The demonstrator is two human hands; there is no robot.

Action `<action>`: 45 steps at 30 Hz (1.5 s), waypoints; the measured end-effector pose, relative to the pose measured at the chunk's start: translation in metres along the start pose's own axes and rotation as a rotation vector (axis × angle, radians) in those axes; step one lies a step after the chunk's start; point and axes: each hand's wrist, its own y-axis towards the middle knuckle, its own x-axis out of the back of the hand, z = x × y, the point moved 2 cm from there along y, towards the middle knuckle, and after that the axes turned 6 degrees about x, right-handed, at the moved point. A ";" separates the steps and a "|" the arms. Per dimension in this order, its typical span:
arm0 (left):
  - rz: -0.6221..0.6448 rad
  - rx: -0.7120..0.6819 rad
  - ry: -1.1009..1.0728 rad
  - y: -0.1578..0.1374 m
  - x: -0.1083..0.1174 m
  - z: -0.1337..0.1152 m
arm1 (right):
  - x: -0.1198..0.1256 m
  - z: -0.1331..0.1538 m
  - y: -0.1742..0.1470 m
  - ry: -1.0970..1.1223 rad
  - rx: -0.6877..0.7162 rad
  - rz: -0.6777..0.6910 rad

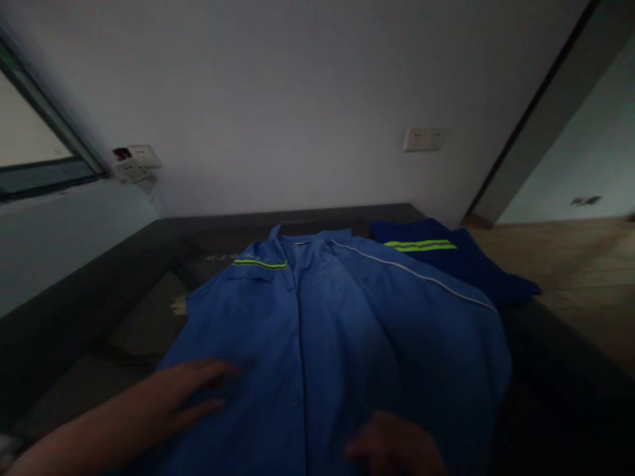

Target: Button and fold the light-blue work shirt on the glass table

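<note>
A blue work shirt [268, 330] is spread out in front of me, with its collar toward the wall. It has a button front, a yellow-green stripe over a chest pocket and pale piping along the sleeve on the right. My left hand [193, 390] is over the shirt's left front, thumb and fingers apart, holding nothing. At the bottom edge my right hand [394, 443] is over the lower part of the shirt; blur and darkness hide how its fingers are set. Whether either hand presses on the cloth, I cannot tell.
A folded dark blue garment [421, 258] with yellow-green bands lies beyond the shirt on the right. Both rest on a dark surface with a raised edge [64, 281]. Wall sockets [423, 139] and a window frame [54, 119] are behind. Floor [570, 258] shows at right.
</note>
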 end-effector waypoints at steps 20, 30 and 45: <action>-0.332 -0.434 0.225 0.370 -0.038 -0.235 | 0.226 -0.180 -0.016 -0.648 -0.823 -0.549; -0.254 -0.528 0.360 0.422 -0.079 -0.262 | 0.208 -0.176 -0.007 -0.372 -0.686 -0.421; -0.372 -0.491 0.316 0.379 -0.026 -0.234 | 0.216 -0.158 -0.007 -0.579 -0.745 -0.310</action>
